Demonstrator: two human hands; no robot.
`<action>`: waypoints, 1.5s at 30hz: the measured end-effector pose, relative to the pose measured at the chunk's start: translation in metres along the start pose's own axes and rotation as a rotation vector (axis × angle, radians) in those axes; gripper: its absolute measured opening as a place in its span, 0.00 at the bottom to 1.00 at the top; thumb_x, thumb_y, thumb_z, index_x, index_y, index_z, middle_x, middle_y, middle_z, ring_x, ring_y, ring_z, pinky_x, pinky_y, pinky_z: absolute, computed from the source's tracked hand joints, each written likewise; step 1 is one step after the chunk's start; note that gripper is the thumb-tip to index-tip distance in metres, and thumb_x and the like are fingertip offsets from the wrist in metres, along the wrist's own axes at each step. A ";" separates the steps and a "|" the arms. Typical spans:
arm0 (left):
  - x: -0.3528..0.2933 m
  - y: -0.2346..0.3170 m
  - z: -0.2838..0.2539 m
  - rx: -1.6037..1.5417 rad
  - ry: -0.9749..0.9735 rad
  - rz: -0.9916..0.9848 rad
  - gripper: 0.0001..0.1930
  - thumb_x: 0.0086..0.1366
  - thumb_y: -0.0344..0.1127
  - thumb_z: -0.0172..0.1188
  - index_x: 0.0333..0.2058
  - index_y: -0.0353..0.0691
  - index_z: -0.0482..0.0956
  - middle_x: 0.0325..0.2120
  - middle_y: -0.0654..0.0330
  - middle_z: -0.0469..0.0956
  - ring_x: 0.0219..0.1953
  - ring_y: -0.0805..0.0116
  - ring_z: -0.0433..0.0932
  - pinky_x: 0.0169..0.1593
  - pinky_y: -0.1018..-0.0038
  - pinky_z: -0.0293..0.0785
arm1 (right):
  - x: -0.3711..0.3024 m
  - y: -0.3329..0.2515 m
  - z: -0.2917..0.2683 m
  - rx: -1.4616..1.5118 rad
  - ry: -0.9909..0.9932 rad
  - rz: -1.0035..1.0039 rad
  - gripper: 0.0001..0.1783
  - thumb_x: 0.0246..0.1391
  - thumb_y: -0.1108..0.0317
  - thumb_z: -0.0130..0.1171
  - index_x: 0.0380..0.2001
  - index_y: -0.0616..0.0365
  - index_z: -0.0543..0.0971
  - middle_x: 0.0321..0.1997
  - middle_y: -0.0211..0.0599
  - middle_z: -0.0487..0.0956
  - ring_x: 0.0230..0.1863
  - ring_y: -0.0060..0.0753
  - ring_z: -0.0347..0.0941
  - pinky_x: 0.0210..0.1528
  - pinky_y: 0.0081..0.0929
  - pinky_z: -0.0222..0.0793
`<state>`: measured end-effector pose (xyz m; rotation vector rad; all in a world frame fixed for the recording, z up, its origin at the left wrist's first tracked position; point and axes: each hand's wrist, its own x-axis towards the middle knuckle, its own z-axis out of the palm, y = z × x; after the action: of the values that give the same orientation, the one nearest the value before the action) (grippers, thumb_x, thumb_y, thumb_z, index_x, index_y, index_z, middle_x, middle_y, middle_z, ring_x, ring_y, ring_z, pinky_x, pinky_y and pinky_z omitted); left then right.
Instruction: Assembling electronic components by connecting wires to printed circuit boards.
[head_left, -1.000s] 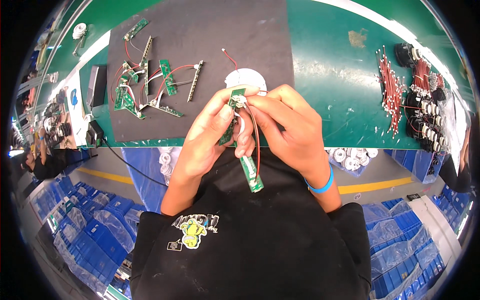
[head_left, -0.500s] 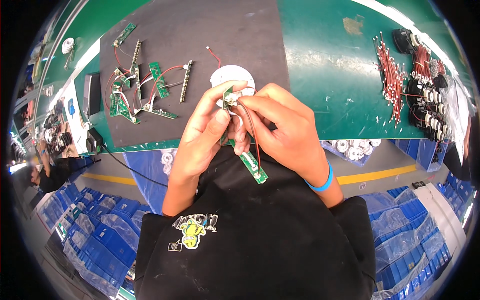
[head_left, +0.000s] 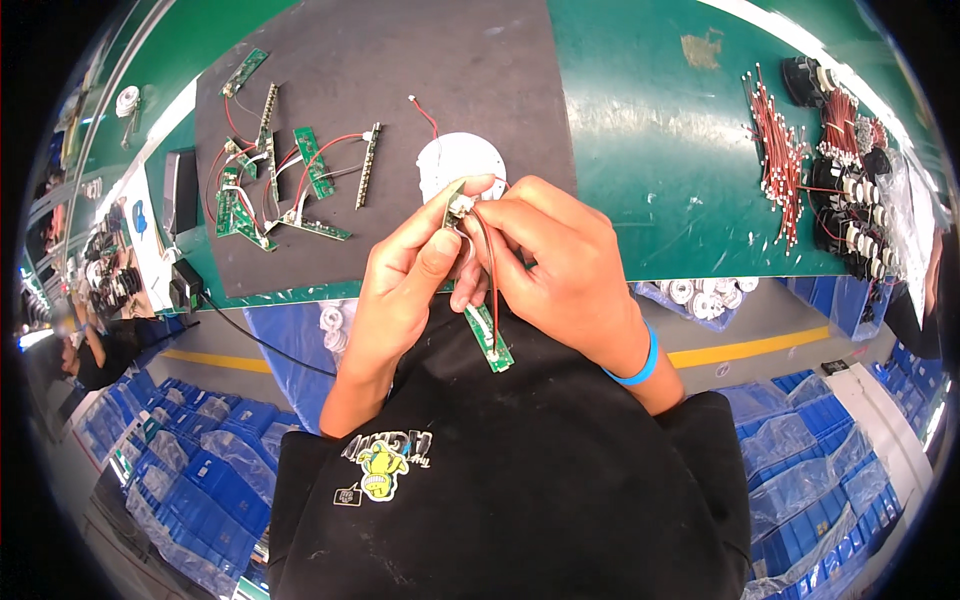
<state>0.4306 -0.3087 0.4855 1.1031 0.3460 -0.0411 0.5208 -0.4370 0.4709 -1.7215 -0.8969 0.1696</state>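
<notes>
My left hand (head_left: 408,275) is closed on a small green circuit board (head_left: 455,200), thumb in front and fingers behind. At that board's white connector, my right hand (head_left: 555,245) pinches a red and dark cable (head_left: 490,255) between thumb and forefinger. Whether the plug is seated cannot be made out. A second narrow green circuit board (head_left: 490,340) hangs below my hands, joined to the cable at its lower end. Just beyond my fingers a round white part (head_left: 458,165) lies on the dark mat, with a red lead running from it.
Several wired circuit boards (head_left: 318,160) lie on the dark mat (head_left: 400,60) at left. Bundled red cables (head_left: 777,165) and black-and-white round parts (head_left: 850,200) rest on the green table (head_left: 650,170) at right. Below the table edge are bags of white parts (head_left: 705,300) and blue bins (head_left: 215,490).
The lower circuit board has swung slightly to the left. Both hands have stayed nearly in place, still closed on the upper board and the cable.
</notes>
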 end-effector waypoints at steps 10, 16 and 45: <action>-0.023 -0.004 -0.013 0.058 0.020 0.107 0.20 0.68 0.30 0.46 0.58 0.35 0.61 0.35 0.55 0.74 0.27 0.76 0.70 0.31 0.81 0.69 | 0.059 0.013 -0.042 0.133 -0.243 0.282 0.07 0.50 0.68 0.59 0.32 0.59 0.80 0.28 0.38 0.78 0.27 0.30 0.76 0.29 0.25 0.68; -0.021 -0.006 -0.011 0.036 -0.052 0.100 0.14 0.67 0.28 0.46 0.50 0.32 0.65 0.36 0.53 0.75 0.30 0.72 0.73 0.34 0.77 0.71 | 0.127 0.052 0.014 -0.056 -0.631 0.517 0.16 0.46 0.62 0.65 0.28 0.65 0.76 0.24 0.38 0.81 0.24 0.20 0.76 0.25 0.19 0.70; -0.004 0.026 -0.017 0.117 0.289 0.106 0.22 0.69 0.42 0.44 0.55 0.32 0.65 0.35 0.56 0.76 0.29 0.71 0.77 0.37 0.78 0.73 | 0.052 -0.013 -0.003 -0.269 -0.329 -0.339 0.07 0.36 0.67 0.61 0.23 0.49 0.74 0.22 0.27 0.69 0.23 0.31 0.71 0.22 0.28 0.65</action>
<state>0.4275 -0.2828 0.5025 1.2441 0.5487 0.1964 0.5524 -0.4047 0.5004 -1.7841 -1.4968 0.1102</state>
